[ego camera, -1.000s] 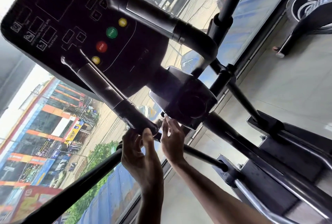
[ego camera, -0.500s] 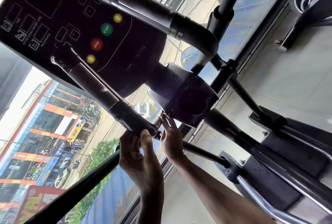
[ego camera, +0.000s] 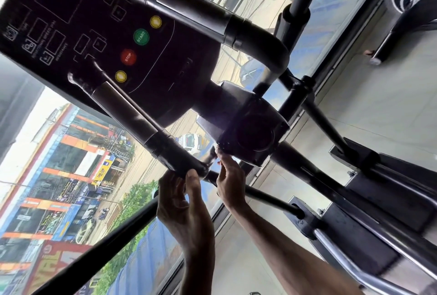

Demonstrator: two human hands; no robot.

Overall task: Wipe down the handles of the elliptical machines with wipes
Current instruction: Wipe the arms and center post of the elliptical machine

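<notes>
Under the console (ego camera: 71, 11), at the handle (ego camera: 142, 124) and its low end, the left hand (ego camera: 182, 202) wraps its grip round the bar, likely steadying it. The right hand (ego camera: 230, 176) reaches into the joint; no wipe shows, so I cannot tell that grip.

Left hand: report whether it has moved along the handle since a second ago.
No. The left hand still grips the lower bend of the handle, just as close to the pivot housing; only the view shifted slightly.
</notes>
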